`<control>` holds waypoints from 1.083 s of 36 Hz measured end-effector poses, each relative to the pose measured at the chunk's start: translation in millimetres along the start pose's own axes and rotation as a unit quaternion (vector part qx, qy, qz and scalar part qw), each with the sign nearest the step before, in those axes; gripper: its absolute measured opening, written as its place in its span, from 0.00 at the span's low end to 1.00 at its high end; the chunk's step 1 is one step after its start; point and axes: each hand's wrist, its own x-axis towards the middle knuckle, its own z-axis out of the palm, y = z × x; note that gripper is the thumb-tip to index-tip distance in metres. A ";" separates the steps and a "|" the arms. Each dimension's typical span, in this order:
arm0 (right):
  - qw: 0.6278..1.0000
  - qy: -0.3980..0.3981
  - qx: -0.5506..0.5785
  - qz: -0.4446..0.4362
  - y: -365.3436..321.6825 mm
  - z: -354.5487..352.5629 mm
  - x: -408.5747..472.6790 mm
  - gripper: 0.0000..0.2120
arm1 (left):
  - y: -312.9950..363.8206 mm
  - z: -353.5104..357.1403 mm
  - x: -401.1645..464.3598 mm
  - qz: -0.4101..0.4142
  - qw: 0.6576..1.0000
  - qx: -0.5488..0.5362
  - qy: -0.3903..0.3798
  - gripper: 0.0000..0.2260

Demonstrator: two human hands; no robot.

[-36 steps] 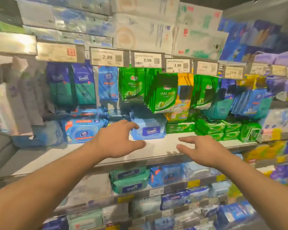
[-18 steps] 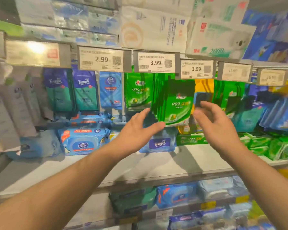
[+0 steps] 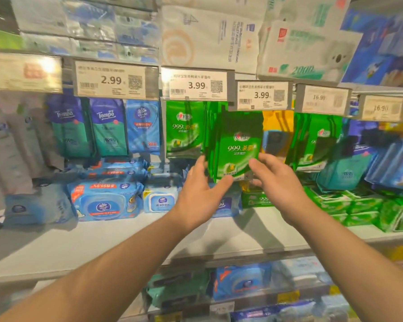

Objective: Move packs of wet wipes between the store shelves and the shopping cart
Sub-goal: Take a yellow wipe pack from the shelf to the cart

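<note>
At far left, grey packs (image 3: 9, 154) are seen hanging, with a pale blue pack (image 3: 36, 209) lying on the shelf (image 3: 126, 242) below them. Next, two Tempo packs (image 3: 89, 126) and a blue pack (image 3: 143, 126) are hung under the 2.99 tag (image 3: 111, 80), above flat blue wipes (image 3: 105, 201) stacked on the shelf. Green packs (image 3: 184, 129) are hung under the first 3.99 tag (image 3: 196, 84). The left hand (image 3: 201, 194) is raised to the front green pack (image 3: 239, 145) of a hanging bunch; its thumb touches the pack's lower edge and its fingers lie along the left side, the grip apart and loosely spread. The right hand (image 3: 277, 182) is held at the pack's lower right corner, fingers relaxed and touching its edge, the grip likewise apart. Further right, a yellow pack (image 3: 277, 126), more green packs (image 3: 316, 140) and blurred blue packs (image 3: 391, 163) are hung, with green packs (image 3: 368, 205) stacked on the shelf beneath.
</note>
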 end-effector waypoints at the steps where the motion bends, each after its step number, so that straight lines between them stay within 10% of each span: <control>1: 1.000 0.017 -0.005 0.002 5.0 -1.1 -1.0 0.04 | -3.2 2.4 -2.8 -0.013 1.000 -0.010 -0.006 0.28; 13: 0.979 0.187 -0.076 0.033 43.8 -33.7 -8.0 0.10 | -32.4 36.3 -23.5 -0.150 0.981 -0.015 -0.118 0.46; 18: 0.987 0.114 -0.097 0.053 56.8 -49.1 5.8 0.28 | -23.2 56.3 -18.0 -0.087 0.985 0.062 -0.132 0.31; 27: 0.994 -0.082 0.050 0.051 83.0 -73.1 45.7 0.55 | 2.8 109.4 17.4 -0.151 0.988 -0.034 0.001 0.33; 34: 0.980 -0.156 0.114 0.048 95.3 -76.2 60.5 0.21 | 18.2 139.2 32.4 -0.171 0.970 -0.147 0.092 0.26; 39: 0.980 -0.135 0.134 0.050 99.4 -65.6 64.0 0.25 | 18.2 148.9 36.5 -0.135 0.972 -0.164 0.100 0.32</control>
